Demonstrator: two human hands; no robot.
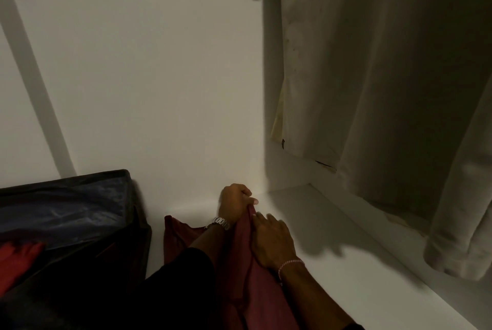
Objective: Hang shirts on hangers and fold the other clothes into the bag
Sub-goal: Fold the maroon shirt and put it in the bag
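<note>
A maroon garment (239,271) hangs bunched between my arms at the bottom centre, over the white floor. My left hand (235,203), with a metal watch at the wrist, grips the garment's top edge in a fist. Just below and to the right, my right hand (271,240) lies against the cloth with its fingers stretched along the fold; a thin bracelet sits on that wrist. The open dark bag (80,212) with a blue lining stands at the lower left, and a red piece of clothing (16,258) lies inside it.
A pale garment or curtain (386,90) hangs at the right, reaching down to a white ledge (346,226). A white wall (159,77) fills the background. The light is dim.
</note>
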